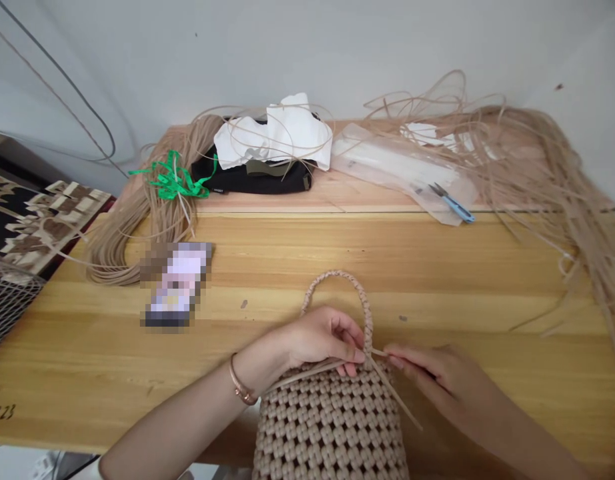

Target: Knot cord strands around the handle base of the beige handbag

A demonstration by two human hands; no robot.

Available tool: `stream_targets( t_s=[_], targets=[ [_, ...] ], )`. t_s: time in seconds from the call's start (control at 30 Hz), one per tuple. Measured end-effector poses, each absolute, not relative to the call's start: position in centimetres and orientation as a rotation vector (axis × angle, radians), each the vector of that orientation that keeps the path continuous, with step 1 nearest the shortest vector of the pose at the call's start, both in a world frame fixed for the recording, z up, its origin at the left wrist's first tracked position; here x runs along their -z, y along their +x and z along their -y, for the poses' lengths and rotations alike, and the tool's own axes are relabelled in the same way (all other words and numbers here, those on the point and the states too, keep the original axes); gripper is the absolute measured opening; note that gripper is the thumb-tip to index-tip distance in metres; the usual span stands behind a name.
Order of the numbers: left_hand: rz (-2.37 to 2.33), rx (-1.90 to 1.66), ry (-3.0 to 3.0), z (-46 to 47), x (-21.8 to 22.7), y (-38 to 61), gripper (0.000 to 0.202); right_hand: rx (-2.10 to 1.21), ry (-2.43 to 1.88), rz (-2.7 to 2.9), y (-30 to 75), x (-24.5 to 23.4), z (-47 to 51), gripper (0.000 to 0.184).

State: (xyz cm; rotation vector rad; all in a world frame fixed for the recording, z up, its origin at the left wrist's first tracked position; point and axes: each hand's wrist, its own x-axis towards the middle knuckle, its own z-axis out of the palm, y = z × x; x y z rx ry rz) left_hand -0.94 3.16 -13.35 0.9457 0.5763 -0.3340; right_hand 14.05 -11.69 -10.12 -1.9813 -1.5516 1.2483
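A beige woven bag (332,423) stands at the table's front edge, its braided handle (361,293) arching above the rim. My left hand (327,340) is closed at the rim, thumb and fingers pinching the foot of the handle on its right side. Just right of it, my right hand (437,373) pinches a thin beige cord (379,353) that runs to the handle's base. A loose cord end (402,403) hangs down over the bag's right side. Further strands pass under my left hand toward the left. The inside of the bag is hidden.
A phone (180,283), blurred out, lies left on the wooden table (267,247). Behind are a cord bundle (122,233) with green ties (175,177), a black pouch (257,183) under white paper (297,133), blue snips (452,203) on a plastic bag (387,160), and tangled cords (552,160) at right.
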Motion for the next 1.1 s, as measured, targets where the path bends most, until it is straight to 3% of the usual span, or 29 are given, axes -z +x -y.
stream_targets(
  t_s=[0.2, 0.47, 0.73, 0.93, 1.1],
  targets=[
    [-0.595, 0.314, 0.992, -2.7, 12.7, -0.7, 0.021, -1.128, -2.057, 1.654, 13.0, 9.3, 11.3, 0.03],
    [-0.643, 0.32, 0.941, -2.5, 12.5, -0.6, 0.023, -1.08, -2.102, 1.499, 11.7, 9.8, 10.6, 0.017],
    [-0.643, 0.33, 0.924, -2.7, 13.1, -0.9, 0.024, -1.152, -2.109, 1.447, 12.1, 10.1, 10.6, 0.017],
    [-0.65, 0.352, 1.004, -2.9, 13.3, -1.1, 0.013, -1.345, -1.975, 1.28, 13.1, 10.5, 10.4, 0.021],
    [-0.617, 0.352, 1.178, -3.2, 12.8, -1.0, 0.011, -1.315, -1.946, 1.319, 13.0, 10.5, 10.5, 0.019]
  ],
)
